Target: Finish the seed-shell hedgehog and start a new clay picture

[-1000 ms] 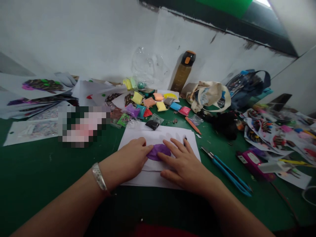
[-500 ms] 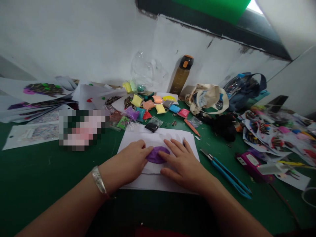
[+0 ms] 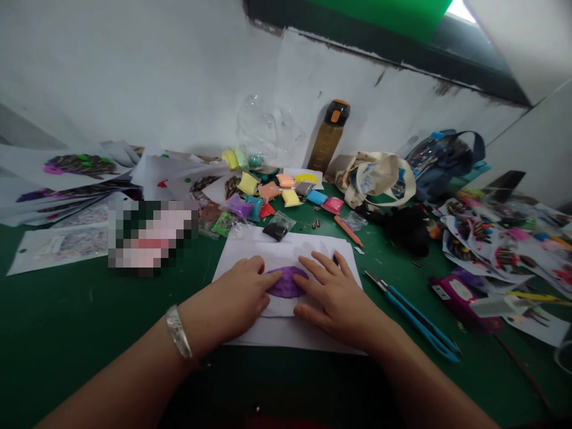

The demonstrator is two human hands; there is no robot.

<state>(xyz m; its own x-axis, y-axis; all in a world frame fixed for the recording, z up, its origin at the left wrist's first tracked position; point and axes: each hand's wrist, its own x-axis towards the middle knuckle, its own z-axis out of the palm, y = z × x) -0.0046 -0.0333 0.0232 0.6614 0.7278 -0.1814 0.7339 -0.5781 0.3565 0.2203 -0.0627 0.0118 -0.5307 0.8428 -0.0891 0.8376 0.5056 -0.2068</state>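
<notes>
Fingers [image 3: 264, 279] of left hand [image 3: 236, 295]: loosely bent, close together, tips pressed on the left edge of the purple clay [image 3: 287, 281]; nothing gripped. Fingers [image 3: 313, 271] of right hand [image 3: 339, 295]: spread and nearly flat, index and middle tips on the clay's right edge, thumb stretched along the paper below it; nothing gripped either.

Purple clay: a flattened oval patch, low and smooth, lying between the two hands on the upper sheet of white paper [image 3: 286, 247], near the middle of it. Both ends covered by fingertips, so full outline not readable.

Silver bracelet [image 3: 177, 330] on left wrist. Paper resting on green table [image 3: 67, 310]; lower edge partly under the hands.

Just beyond the paper's far edge: black packet [image 3: 276, 229], then a scatter of coloured clay packets [image 3: 268, 190]. Behind, against the wall, a brown bottle [image 3: 328, 136] with orange-and-black cap. Right of the paper, well apart from the right hand: blue-handled tool [image 3: 415, 319], type hard to make out. Left of the paper: a pixelated patch [image 3: 149, 238], content unreadable. Printed sheets at the far right cut off by the frame.
</notes>
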